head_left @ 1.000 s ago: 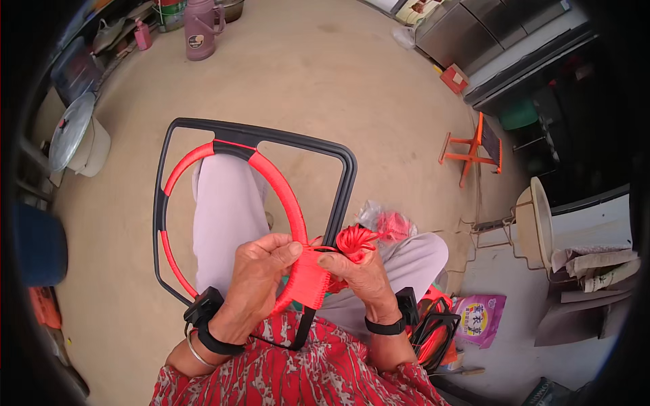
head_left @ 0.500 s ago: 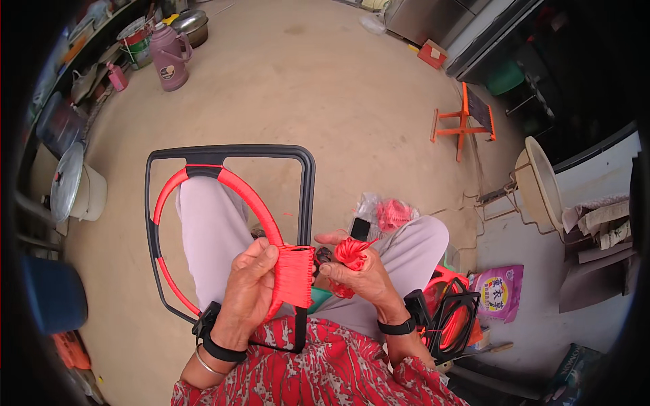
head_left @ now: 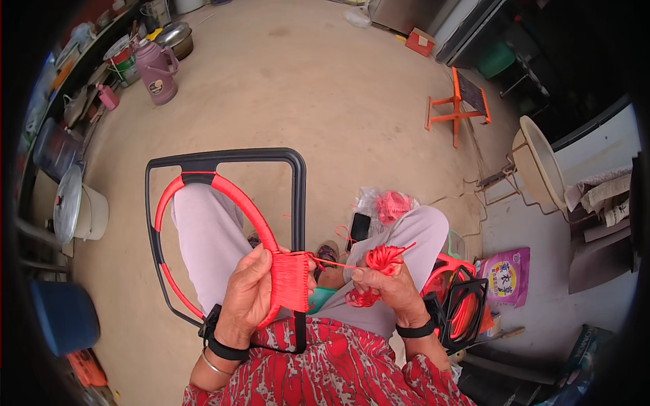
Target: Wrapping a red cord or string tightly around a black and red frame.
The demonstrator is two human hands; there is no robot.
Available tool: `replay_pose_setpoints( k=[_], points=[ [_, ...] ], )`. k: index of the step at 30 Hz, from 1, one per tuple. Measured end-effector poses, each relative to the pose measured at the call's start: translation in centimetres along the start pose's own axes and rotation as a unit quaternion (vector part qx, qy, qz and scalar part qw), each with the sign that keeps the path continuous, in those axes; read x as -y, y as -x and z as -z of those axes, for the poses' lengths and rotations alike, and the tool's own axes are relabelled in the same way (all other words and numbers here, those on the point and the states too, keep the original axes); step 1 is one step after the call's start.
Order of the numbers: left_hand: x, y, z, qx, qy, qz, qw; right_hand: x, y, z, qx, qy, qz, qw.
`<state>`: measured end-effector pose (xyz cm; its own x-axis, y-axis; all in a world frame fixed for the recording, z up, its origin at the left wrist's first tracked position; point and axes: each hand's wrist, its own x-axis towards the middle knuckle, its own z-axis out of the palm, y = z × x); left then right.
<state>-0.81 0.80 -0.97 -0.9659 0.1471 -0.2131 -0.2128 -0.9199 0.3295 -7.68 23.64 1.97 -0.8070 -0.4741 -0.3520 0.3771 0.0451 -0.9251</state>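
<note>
My feed: smooth tan floor [head_left: 305,108]. Ahead of the right hand [head_left: 389,284], near: crumpled clear-and-pink plastic bag [head_left: 394,207]. Farther ahead-right of it: orange-framed folding stool with dark seat [head_left: 456,107]. Well ahead-left of the left hand [head_left: 249,287]: tall mauve thermos jug with side handle [head_left: 153,73].

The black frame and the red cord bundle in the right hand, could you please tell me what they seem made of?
The black frame looks like satin moulded plastic, given its rounded corners and lengthwise ridges, though coated metal is possible. The red cord bundle seems synthetic, with a slight gloss along its loops; the exact fibre is unclear.
</note>
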Motion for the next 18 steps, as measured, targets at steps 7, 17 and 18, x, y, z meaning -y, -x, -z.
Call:
replay_pose_setpoints(
  k=[7, 17, 18],
  points=[
    [0.3, 0.2, 0.2, 0.012, 0.035, 0.012, 0.999, 0.5, 0.0, -0.5, 0.033, -0.232, 0.047, 0.971],
    [0.5, 0.3, 1.1, 0.037, 0.052, 0.018, 0.998, 1.8, 1.5, 1.9, 0.026, -0.290, 0.079, 0.953],
    [0.6, 0.3, 1.0, 0.038, 0.053, 0.020, 0.998, 2.4, 1.5, 1.8, 0.033, -0.273, 0.090, 0.957]
  ],
)
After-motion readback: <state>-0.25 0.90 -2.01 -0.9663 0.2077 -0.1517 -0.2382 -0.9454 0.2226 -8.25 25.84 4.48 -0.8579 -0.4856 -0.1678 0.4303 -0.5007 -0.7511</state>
